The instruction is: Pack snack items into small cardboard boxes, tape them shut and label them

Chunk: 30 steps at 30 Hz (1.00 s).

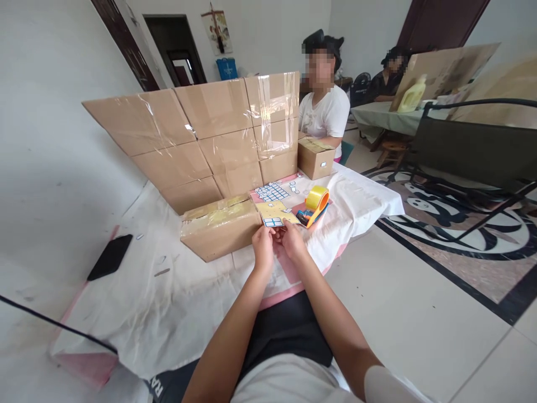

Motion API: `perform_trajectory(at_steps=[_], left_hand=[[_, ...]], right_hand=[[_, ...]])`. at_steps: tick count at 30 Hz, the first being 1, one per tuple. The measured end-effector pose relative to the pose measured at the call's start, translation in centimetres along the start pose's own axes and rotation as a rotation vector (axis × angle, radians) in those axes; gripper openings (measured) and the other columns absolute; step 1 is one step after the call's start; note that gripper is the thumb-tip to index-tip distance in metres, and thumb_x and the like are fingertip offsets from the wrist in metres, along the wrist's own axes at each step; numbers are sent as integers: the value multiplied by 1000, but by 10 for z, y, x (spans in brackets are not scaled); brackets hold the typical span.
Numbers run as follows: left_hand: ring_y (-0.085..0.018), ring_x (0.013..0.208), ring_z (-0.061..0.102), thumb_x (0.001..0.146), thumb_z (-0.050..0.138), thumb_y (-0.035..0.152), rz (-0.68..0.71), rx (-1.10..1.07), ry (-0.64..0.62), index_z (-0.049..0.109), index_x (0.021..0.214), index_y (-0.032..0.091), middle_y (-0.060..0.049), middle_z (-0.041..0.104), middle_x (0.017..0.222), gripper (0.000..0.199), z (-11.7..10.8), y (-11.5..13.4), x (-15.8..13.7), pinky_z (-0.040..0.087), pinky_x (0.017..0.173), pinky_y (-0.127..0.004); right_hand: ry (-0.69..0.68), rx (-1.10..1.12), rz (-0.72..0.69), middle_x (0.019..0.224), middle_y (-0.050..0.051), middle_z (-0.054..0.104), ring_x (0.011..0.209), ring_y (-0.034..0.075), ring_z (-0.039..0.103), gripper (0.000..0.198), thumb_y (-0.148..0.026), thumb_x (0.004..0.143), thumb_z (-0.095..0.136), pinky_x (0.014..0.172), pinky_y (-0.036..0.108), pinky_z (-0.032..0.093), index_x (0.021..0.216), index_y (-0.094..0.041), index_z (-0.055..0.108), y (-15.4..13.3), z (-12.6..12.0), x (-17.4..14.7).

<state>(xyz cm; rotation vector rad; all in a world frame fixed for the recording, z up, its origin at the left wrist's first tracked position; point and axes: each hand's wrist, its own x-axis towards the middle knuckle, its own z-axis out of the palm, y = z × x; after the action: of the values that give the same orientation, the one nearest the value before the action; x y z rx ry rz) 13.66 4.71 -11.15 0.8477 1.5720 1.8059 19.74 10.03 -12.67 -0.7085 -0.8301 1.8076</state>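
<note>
Pale grey shirt fabric [289, 383] lies at the bottom centre of the frame, below dark trousers [289, 330]. Left of the hands, a long brown cardboard box [222, 235] sits taped over along its top; its contents are hidden. Another small brown cardboard box [314, 159], right of centre, stands beside a person in a white top [329, 112], its contents hidden too. Pale yellow plastic bottle [413, 95] stands on a table at upper right.

Near the frame's centre, a flat tan-yellow sheet with white, blue-edged labels [272, 211] lies just above the hands, its lower edge at the fingertips. The left hand [263, 246] and right hand [293, 242] are both curled, thumbs and fingers pinching that edge. A yellow-and-orange tape dispenser [315, 206] rests just right of the sheet.
</note>
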Motion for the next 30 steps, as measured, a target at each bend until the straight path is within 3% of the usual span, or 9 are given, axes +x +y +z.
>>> perform_trajectory(at_steps=[6, 9, 12, 15, 18, 22, 30], left_hand=[[-15, 65, 56, 88, 50, 40, 249, 404, -32, 56, 64, 22, -1, 58, 62, 31, -19, 6, -23, 44, 66, -27], [-18, 70, 58, 87, 59, 42, 325, 637, -31, 69, 87, 23, -2, 64, 69, 22, -22, 14, -22, 42, 70, -29], [-23, 71, 63, 87, 61, 42, 339, 825, -22, 68, 118, 23, -5, 70, 74, 37, -22, 16, -14, 41, 68, -31], [-27, 70, 66, 88, 60, 44, 342, 949, -36, 68, 124, 22, -8, 72, 75, 43, -21, 14, -9, 41, 66, -32], [-30, 73, 69, 89, 58, 48, 352, 1015, -49, 67, 128, 22, -10, 75, 78, 48, -18, 13, -9, 42, 64, -33], [-29, 73, 70, 90, 57, 52, 379, 1052, -47, 67, 128, 21, -11, 76, 80, 51, -14, 16, -11, 43, 63, -32], [-23, 72, 69, 91, 57, 47, 472, 1020, -51, 70, 124, 21, -9, 77, 81, 44, -12, 18, -14, 42, 64, -28]], right_hand=[[6, 53, -34, 56, -4, 54, 49, 13, 51, 24, -40, 79, 64, 48, 26, 41, 71, -23, 50, 10, -5, 1], [26, 59, -56, 61, -3, 60, 55, 15, 58, 17, -36, 76, 66, 52, 26, 45, 77, -24, 54, 9, -4, 1], [26, 61, -68, 69, -1, 66, 62, 17, 63, 19, -37, 74, 66, 56, 27, 48, 85, -24, 58, 8, -2, -1], [17, 72, -75, 72, 2, 68, 68, 19, 66, 27, -47, 77, 61, 56, 29, 49, 88, -23, 59, 7, -1, -3], [0, 87, -102, 75, 4, 69, 73, 21, 68, 33, -53, 80, 57, 57, 30, 50, 90, -22, 60, 8, -3, -6], [-14, 48, -130, 81, 2, 70, 76, 19, 67, 22, -45, 82, 58, 65, 29, 54, 88, -23, 61, 12, -6, -10], [-124, 30, -16, 63, -1, 65, 67, 19, 67, 21, -40, 78, 63, 60, 28, 54, 84, -21, 61, 6, -11, -7]])
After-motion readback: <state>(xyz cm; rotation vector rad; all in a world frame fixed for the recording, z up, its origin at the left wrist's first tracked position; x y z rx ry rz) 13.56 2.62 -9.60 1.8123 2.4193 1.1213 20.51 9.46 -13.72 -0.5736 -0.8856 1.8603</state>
